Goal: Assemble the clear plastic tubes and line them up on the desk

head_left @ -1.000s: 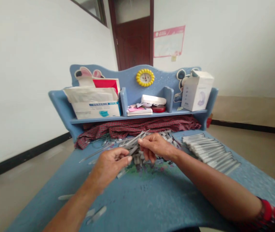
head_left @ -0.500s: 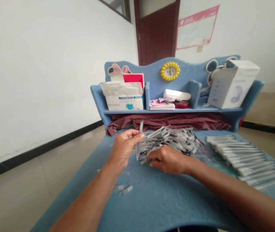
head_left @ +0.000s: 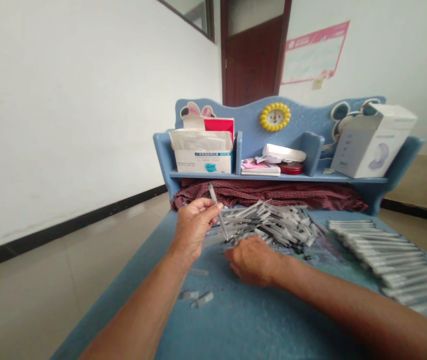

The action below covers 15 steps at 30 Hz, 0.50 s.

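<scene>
My left hand (head_left: 194, 225) pinches a clear pen (head_left: 213, 194) between thumb and fingers. The pen tilts, its upper end leaning left and its darker lower end pointing at my right hand. Just below that end, my right hand (head_left: 253, 261) is closed with its knuckles up; whatever its fingertips hold is hidden. A loose heap of clear and black pen parts (head_left: 277, 222) lies right behind both hands. To the right, many pens (head_left: 389, 255) are laid side by side in a slanting row. Small clear pen caps (head_left: 202, 299) lie on the blue table near my left forearm.
The blue table (head_left: 213, 335) has a raised shelf at its back. On the shelf are a mask box (head_left: 202, 160), a stack of papers (head_left: 260, 170), a red round tin (head_left: 291, 169) and a white box (head_left: 376, 145). Checked cloth (head_left: 243, 192) is bunched underneath.
The pen in my left hand has tipped from nearly upright to leaning left, and its lower end now looks dark. My right hand has drawn slightly nearer to me. The camera view has shifted.
</scene>
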Motion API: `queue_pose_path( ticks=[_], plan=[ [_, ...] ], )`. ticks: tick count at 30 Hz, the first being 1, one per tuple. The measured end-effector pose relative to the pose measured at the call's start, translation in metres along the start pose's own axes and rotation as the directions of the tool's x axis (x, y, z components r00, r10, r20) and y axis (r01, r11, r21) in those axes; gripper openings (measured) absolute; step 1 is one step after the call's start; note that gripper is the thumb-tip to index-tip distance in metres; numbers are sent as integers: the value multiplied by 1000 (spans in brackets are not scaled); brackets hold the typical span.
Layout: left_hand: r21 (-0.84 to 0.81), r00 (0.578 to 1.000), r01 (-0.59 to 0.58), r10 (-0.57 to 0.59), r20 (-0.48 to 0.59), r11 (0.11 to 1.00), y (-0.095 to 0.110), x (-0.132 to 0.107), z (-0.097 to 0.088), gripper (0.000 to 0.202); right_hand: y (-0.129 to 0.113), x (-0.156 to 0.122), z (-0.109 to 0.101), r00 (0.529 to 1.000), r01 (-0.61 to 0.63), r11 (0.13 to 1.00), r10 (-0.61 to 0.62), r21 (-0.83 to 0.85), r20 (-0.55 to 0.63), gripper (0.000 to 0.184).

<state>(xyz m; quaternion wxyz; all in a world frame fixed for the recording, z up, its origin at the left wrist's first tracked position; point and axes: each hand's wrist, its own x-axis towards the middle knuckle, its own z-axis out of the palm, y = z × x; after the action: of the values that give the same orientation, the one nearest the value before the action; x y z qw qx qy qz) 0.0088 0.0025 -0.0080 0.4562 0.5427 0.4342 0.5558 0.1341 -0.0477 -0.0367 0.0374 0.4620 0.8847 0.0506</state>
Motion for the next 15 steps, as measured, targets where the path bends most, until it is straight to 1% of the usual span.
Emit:
queue_pose_path(
  ticks=[2,6,9,12,13,15],
  plan=[
    [-4,1000,-1,1,5,1000,1,-1,1,20,3,-5,-3,999,-28,999,26,26,48,26],
    [-3,999,-8,8,38,1000,-1,-3,2,21,13,-15,-6,990,-106,990,97,90,99,22],
    [20,998,-23,22,57,1000,-3,-3,2,22,22,-21,-4,979,-192,968,177,164,100,22],
    [31,998,-13,11,57,999,-4,-3,3,22,30,-25,1,961,-278,934,265,226,83,28],
    [29,998,-6,4,57,1000,-4,-3,4,22,32,-26,3,954,-300,924,286,236,90,31],
    [23,998,1,-2,56,1000,-3,-3,5,23,35,-25,6,948,-318,914,297,253,118,30]
  ],
)
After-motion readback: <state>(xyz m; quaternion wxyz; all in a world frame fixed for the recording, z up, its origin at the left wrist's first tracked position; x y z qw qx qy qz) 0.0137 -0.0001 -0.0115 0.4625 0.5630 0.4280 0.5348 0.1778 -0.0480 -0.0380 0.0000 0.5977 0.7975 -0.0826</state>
